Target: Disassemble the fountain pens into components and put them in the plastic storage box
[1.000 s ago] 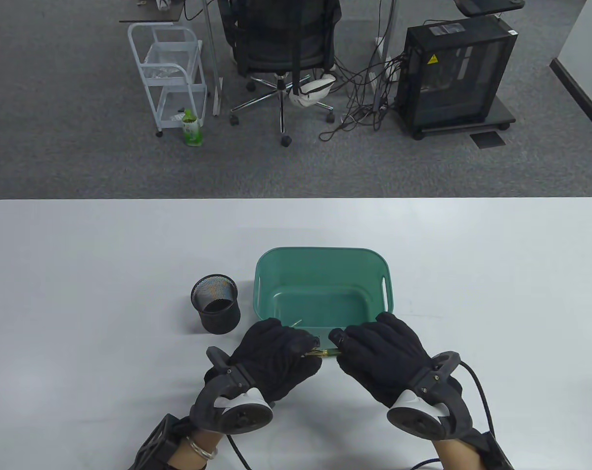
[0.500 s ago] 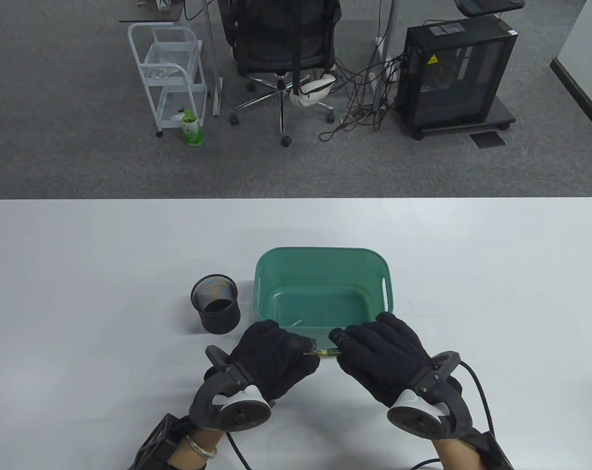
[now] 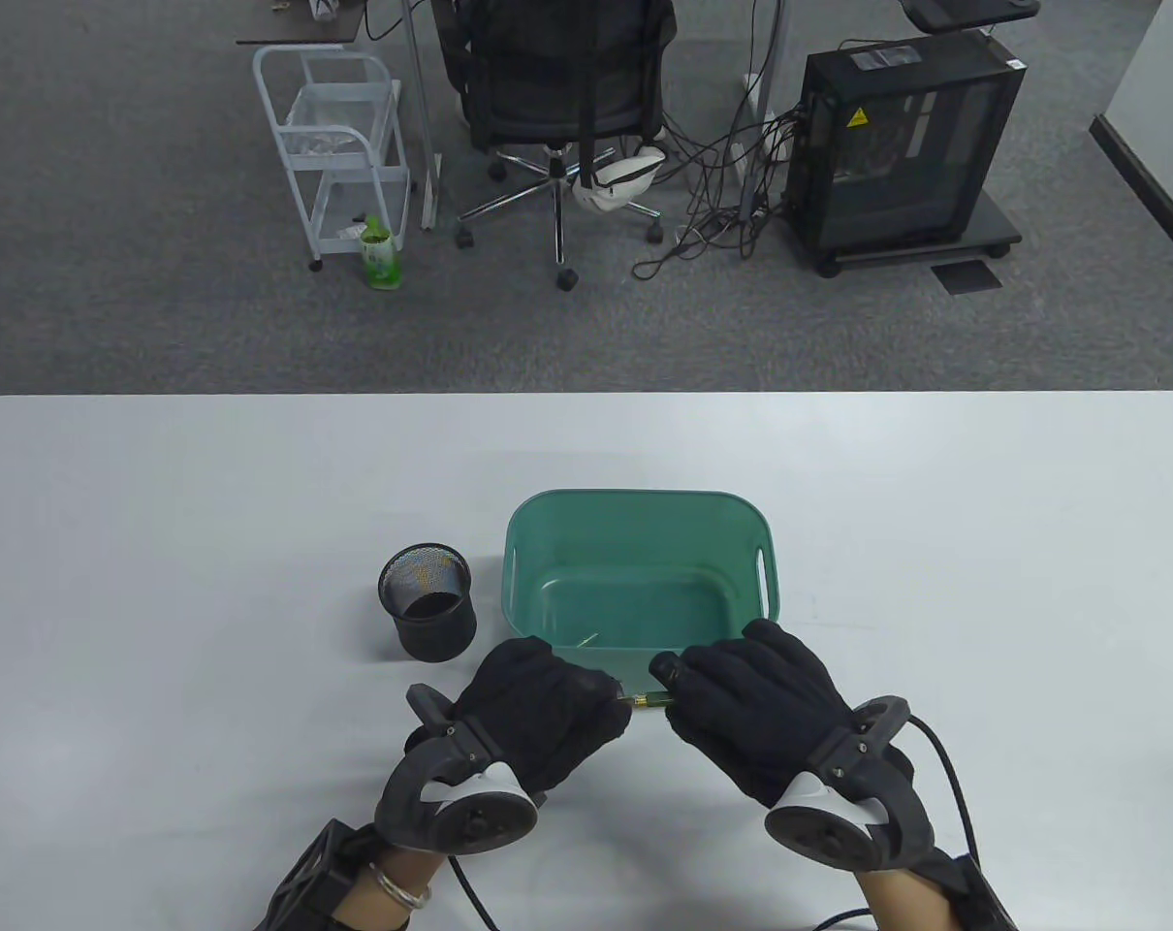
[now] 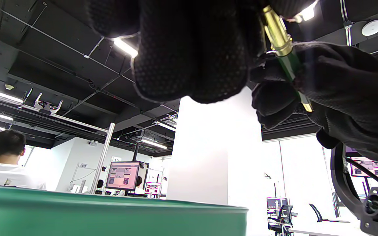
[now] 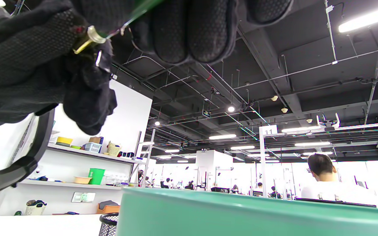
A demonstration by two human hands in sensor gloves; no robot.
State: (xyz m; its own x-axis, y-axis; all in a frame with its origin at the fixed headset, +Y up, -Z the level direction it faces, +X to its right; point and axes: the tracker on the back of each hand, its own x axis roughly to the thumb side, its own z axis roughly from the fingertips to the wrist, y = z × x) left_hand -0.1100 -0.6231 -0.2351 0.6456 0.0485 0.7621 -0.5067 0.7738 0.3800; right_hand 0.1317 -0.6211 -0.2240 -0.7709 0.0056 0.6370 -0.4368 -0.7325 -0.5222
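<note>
A pale grey counter point(image 3: 208, 543) with rounded far corners is seen from above, and grey carpet lies beyond its far edge. On the carpet are set a white wire trolley point(image 3: 334, 145), a green bottle point(image 3: 380, 254) just beside it, an office chair point(image 3: 557, 107), a tangle of cables point(image 3: 717, 194) and a black computer case point(image 3: 902, 145). In the wrist views a dark ceiling with strip lights and white pillars is shown, and seated people are seen far off.

Near the counter's middle a green box point(image 3: 635, 514) is placed, with a black mesh cup point(image 3: 427, 601) just to its left. Wide bare counter is left on both sides and behind the box.

At the box's near rim a pen point(image 3: 648, 698) is held level between both hands. The left hand point(image 3: 543, 708) is curled round its brass end, and the green barrel is pinched in the right hand point(image 3: 756, 703); both grips are closed on the pen. A thin pale sliver lies inside the box near its front wall, too small to be identified.
</note>
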